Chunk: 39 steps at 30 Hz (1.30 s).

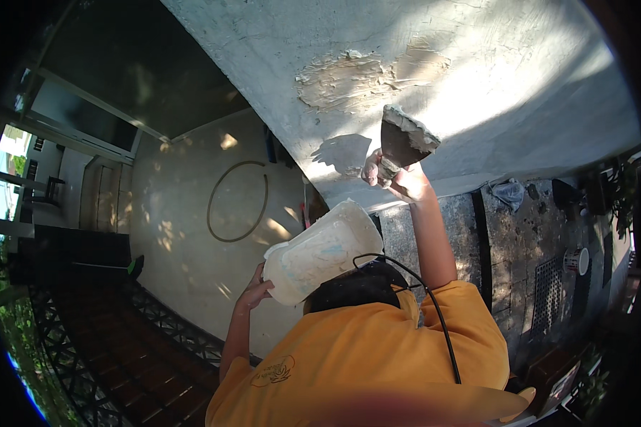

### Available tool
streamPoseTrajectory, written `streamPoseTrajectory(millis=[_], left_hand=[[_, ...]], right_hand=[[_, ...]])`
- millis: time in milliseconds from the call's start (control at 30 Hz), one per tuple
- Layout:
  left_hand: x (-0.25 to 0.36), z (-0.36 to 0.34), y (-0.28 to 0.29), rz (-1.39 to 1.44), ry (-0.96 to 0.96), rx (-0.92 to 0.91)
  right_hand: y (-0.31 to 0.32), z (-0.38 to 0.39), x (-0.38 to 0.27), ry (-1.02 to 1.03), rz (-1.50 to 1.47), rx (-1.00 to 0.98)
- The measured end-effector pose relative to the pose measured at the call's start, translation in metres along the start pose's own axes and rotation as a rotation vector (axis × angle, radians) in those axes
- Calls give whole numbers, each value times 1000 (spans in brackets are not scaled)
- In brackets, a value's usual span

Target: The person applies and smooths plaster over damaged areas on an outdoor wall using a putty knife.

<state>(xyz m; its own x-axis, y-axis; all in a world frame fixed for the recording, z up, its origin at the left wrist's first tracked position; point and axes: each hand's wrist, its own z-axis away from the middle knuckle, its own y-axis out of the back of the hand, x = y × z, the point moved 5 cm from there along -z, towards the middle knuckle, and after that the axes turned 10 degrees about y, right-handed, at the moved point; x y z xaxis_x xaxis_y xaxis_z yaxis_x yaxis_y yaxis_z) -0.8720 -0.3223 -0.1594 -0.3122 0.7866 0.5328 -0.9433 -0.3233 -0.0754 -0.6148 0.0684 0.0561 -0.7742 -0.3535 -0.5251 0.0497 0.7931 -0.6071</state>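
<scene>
My right hand point(399, 178) is raised beside the pale wall point(520, 71), its fingers closed on the handle of a wide putty knife point(406, 135), whose dark blade carries whitish paste along its edge. Above the blade a rough patch of cream paste point(370, 78) is spread on the wall, and shadow falls to the knife's left. Lower left, my left hand point(256, 292) grips the end of a white plastic container point(324, 249), smeared with white and light blue. A black cable point(434, 299) loops over my shirt, near the container.
A hose loop point(208, 213) lies on the pale floor to the left, beyond it steps point(107, 192). A dark lattice railing point(149, 320) runs along the lower left. On the right are rough paving with a metal grate point(548, 292), a white bucket point(575, 262) and a plastic bag point(508, 193).
</scene>
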Motion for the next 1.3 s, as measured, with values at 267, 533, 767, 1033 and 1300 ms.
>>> streamPoseTrajectory(millis=[267,533,767,1033,1300], left_hand=[[10,-3,0,-21,-24,7],[15,-5,-2,-35,-2,6],[16,-6,-1,-27,-34,-20],[18,-15,-1,-66,-41,-26],[24,-12,-4,-59,-47,-20]], right_hand=[[-76,-41,-92,472,1821,12],[-90,-55,-112,544,2208,-116],[-112,-28,-137,549,2400,-72],[-118,-55,-135,568,2295,-168],[-124,-43,-152,519,2494,-137]])
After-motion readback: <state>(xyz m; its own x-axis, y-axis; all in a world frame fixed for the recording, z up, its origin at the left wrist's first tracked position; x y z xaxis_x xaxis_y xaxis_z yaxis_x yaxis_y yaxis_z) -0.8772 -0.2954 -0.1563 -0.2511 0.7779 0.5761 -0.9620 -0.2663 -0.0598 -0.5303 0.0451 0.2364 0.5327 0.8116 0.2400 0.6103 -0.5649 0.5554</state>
